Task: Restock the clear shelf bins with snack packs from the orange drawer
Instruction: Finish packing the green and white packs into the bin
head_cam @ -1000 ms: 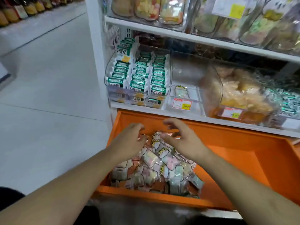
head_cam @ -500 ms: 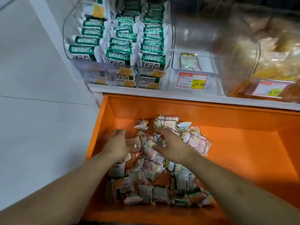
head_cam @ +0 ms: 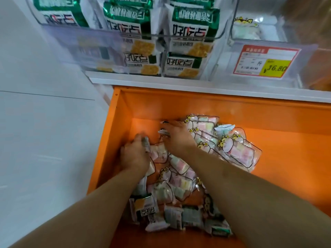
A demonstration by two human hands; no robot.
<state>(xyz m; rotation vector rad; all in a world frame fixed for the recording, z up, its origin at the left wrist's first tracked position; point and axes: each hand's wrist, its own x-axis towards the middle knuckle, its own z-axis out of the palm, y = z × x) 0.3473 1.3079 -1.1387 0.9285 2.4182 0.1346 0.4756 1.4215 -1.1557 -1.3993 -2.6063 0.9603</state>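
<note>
Two hands work inside the orange drawer (head_cam: pixel 268 113), set apart from each other among a heap of snack packs (head_cam: pixel 180 172) that fills the drawer's left half from back wall to front edge. The left hand (head_cam: pixel 135 156) sits near the drawer's left wall with its fingers curled round the crinkled end of one small pack (head_cam: pixel 146 143). The right hand (head_cam: pixel 176 136) lies further back, close to the rear wall, fingers stretched flat over the pile and touching the packs beneath. Pastel marshmallow packs with cartoon faces make up most of the heap; small green-and-white cracker packs (head_cam: pixel 144 206) lie along the front edge. Above the drawer's back edge, on the white shelf (head_cam: pixel 179 85), stand clear bins: one (head_cam: pixel 100 49) full of green cracker packs, and beside it a nearly bare bin (head_cam: pixel 265 38) holding one marshmallow pack behind a price tag (head_cam: pixel 265 61).
</note>
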